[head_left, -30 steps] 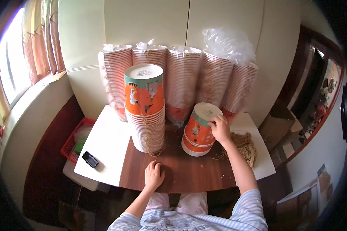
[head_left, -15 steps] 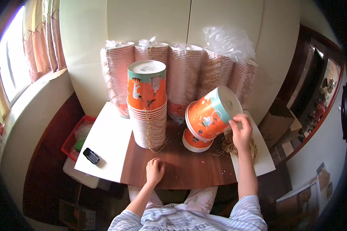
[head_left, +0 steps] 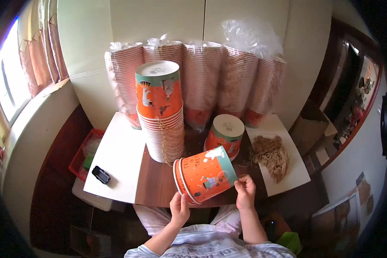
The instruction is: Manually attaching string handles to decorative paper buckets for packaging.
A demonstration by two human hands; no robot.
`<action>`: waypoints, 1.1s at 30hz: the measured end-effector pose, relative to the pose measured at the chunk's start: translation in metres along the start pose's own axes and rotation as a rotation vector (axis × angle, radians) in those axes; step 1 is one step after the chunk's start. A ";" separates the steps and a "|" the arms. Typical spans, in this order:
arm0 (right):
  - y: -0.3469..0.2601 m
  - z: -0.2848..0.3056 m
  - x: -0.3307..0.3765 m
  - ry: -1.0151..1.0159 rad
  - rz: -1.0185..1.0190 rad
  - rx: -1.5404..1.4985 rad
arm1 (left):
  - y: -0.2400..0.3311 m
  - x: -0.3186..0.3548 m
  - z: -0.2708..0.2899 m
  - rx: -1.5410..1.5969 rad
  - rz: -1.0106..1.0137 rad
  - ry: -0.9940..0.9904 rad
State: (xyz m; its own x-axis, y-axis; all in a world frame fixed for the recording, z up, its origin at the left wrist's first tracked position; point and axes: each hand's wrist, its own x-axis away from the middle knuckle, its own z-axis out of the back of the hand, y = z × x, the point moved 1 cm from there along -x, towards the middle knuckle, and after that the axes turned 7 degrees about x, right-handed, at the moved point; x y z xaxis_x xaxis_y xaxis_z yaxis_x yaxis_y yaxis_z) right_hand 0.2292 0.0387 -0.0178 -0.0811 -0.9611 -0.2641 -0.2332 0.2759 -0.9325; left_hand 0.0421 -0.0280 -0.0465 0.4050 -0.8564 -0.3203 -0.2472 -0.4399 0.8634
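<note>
1. Our orange buckets (head_left: 208, 176) have tipped sideways, right of and nearer us than the tall stack (head_left: 161, 136).
2. Our left hand (head_left: 179, 210) has joined, fingers grasping the rims; our right hand (head_left: 245, 193) grips the base, sharing control.

Nested orange paper buckets (head_left: 204, 173), with white rims and a green base band, are held tilted sideways over the brown table (head_left: 152, 182), rims facing left.

Cups (head_left: 207, 175) between hands (head_left: 179, 209) (head_left: 245, 192), stacks (head_left: 161, 137) behind
</note>
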 end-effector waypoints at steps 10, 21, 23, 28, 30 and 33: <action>0.029 0.030 -0.004 0.061 -0.406 -0.461 | 0.034 -0.001 0.058 -0.081 -0.190 0.252; 0.074 0.046 -0.019 0.106 -0.680 -0.923 | 0.081 -0.014 0.065 -0.997 -0.716 -0.092; 0.087 0.042 -0.029 0.098 -0.648 -0.875 | 0.075 -0.015 0.066 -1.051 -0.677 -0.125; 0.106 0.034 -0.074 0.225 -0.674 -0.920 | 0.063 -0.017 0.065 -1.143 -0.591 -0.233; 0.113 0.043 -0.081 0.190 -0.682 -0.914 | 0.058 -0.020 0.060 -1.210 -0.586 -0.280; 0.111 0.042 -0.074 0.155 -0.730 -0.797 | 0.059 -0.026 0.053 -1.257 -0.562 -0.345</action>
State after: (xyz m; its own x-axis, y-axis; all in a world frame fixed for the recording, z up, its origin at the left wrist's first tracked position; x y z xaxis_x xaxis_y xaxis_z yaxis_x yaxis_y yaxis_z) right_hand 0.2497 0.1398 -0.1116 0.2239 -0.9000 0.3739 -0.8308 -0.3768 -0.4095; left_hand -0.0300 -0.0460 -0.0082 -0.0912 -0.7529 -0.6518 0.8817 -0.3652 0.2986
